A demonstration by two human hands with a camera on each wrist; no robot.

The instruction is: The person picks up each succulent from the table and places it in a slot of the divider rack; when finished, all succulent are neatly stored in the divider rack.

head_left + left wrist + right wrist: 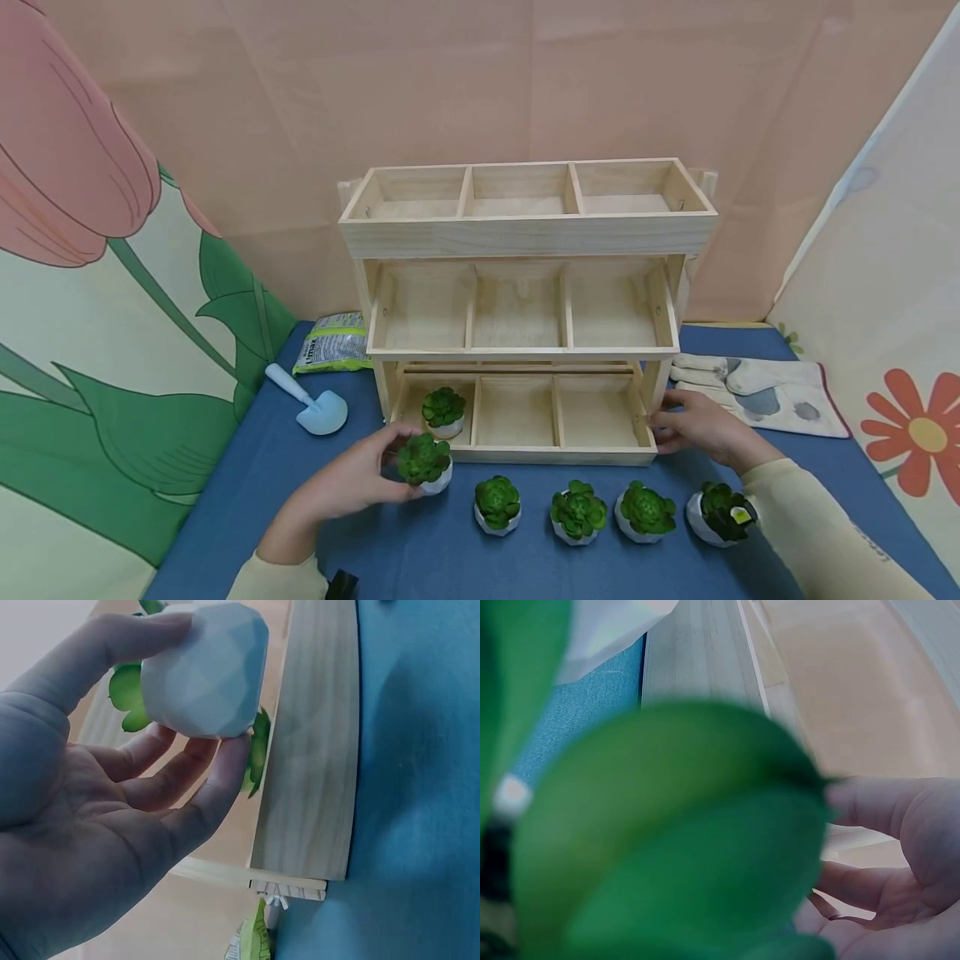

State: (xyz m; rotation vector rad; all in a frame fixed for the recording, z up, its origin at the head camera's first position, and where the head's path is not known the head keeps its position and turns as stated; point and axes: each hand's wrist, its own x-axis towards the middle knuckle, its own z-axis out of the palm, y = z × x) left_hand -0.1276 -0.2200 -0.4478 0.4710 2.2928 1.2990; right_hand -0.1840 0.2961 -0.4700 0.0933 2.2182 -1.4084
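Head view, with the clock read from its centre: nearest, four potted succulents point(577, 510) stood in a row on the blue tablecloth point(450, 558), from six o'clock round to between four and five. At seven o'clock the left hand point(367, 479) pinched another potted succulent point(423, 458) by its white faceted pot point(210, 675); the left wrist view showed the thumb on one side of the pot and fingertips on the other. That plant was near the front edge of the left compartment of the bottom tray point(555, 457), and a further succulent point(443, 407) stood upright inside the compartment. At four o'clock the right hand point(697, 425) gripped the tray's right end with bent fingers; in the right wrist view a blurred leaf point(690, 840) hid part of the grip. Beyond lay a light-blue trowel point(326, 412) at eight, patterned fabric gloves point(787, 400) between three and four, and a green-and-white bag point(333, 343) between eight and nine. The middle tray point(525, 354) and, at twelve, the top tray point(525, 237) each had three compartments. Behind hung a pinkish-brown backdrop point(480, 75).
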